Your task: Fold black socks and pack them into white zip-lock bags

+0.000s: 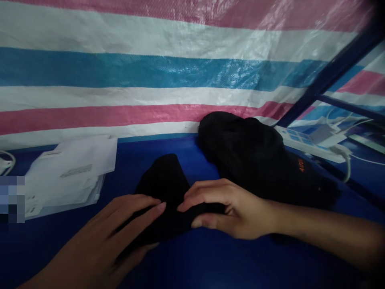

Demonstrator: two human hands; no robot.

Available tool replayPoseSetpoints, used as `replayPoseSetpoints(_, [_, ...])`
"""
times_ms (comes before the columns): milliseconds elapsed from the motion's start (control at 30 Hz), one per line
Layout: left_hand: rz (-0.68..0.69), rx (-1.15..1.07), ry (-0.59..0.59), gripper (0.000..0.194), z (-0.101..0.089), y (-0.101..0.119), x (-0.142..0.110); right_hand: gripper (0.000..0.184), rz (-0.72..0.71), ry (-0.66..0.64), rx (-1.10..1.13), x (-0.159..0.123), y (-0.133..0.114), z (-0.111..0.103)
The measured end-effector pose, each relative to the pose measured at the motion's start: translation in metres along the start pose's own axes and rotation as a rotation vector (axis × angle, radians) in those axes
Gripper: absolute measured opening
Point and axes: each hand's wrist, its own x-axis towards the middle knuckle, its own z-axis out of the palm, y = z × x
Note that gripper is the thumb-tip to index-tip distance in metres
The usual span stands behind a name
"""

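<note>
A small piece of soft black fabric [165, 180], possibly folded, lies on the blue surface between my hands; its exact kind cannot be made out. My left hand [120, 228] grips its near left part, with fingers over the top and the thumb low along the near edge. From the right, my right hand [228, 208] closes on the other side, fingertips pressing the fabric and thumb beneath them. The fingertips of both hands are close together near the fabric's middle. Beyond my right hand rests a larger heap of black cloth [240, 148] with small orange lettering.
Clear plastic sleeves with white papers [78, 168] lie at the left. A white power strip [309, 142] with plugs and cables sits at the right, near a dark blue metal frame [333, 68]. A striped plastic sheet [135, 72] hangs behind the blue surface [204, 265].
</note>
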Motion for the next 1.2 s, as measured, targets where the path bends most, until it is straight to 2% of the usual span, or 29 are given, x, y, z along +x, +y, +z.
replayPoseSetpoints(100, [-0.029,0.014,-0.017,0.059,-0.002,-0.001,-0.002,0.042,-0.060,0.063,-0.062,-0.001,0.004,0.002])
replayPoseSetpoints(200, [-0.059,0.018,-0.019,0.057,-0.004,-0.002,-0.005,0.052,-0.245,0.112,-0.330,-0.004,0.006,0.004])
replayPoseSetpoints(267, [-0.080,0.034,-0.030,0.057,-0.004,-0.002,-0.009,0.054,-0.357,0.094,-0.476,-0.005,0.006,0.004])
replayPoseSetpoints(367, [-0.108,0.074,-0.031,0.056,-0.003,0.001,-0.014,0.047,-0.411,0.033,-0.478,-0.005,0.004,0.004])
replayPoseSetpoints(600, [-0.104,-0.032,-0.060,0.059,-0.009,0.009,-0.002,0.042,-0.315,0.001,-0.218,0.000,0.008,0.003])
replayPoseSetpoints(800, [-0.032,-0.067,0.005,0.065,-0.005,0.006,0.004,0.047,-0.110,0.028,0.004,0.004,0.008,-0.003])
replayPoseSetpoints(900, [-0.071,-0.090,-0.052,0.066,-0.005,0.006,0.001,0.041,-0.009,-0.012,0.024,0.004,0.005,-0.004])
replayPoseSetpoints(967, [-0.114,-0.115,-0.104,0.067,-0.006,0.008,0.001,0.042,0.001,-0.008,-0.038,0.003,0.004,-0.002])
replayPoseSetpoints(1033, [-0.141,-0.136,-0.115,0.068,-0.009,0.009,0.003,0.048,-0.069,0.058,-0.181,0.000,0.004,0.000])
replayPoseSetpoints(1100, [-0.153,-0.148,-0.100,0.066,-0.012,0.008,0.006,0.052,-0.211,0.121,-0.363,-0.002,0.004,0.002])
replayPoseSetpoints(1200, [-0.146,-0.163,-0.087,0.064,-0.015,0.003,0.008,0.047,-0.398,0.083,-0.537,-0.004,0.004,0.003])
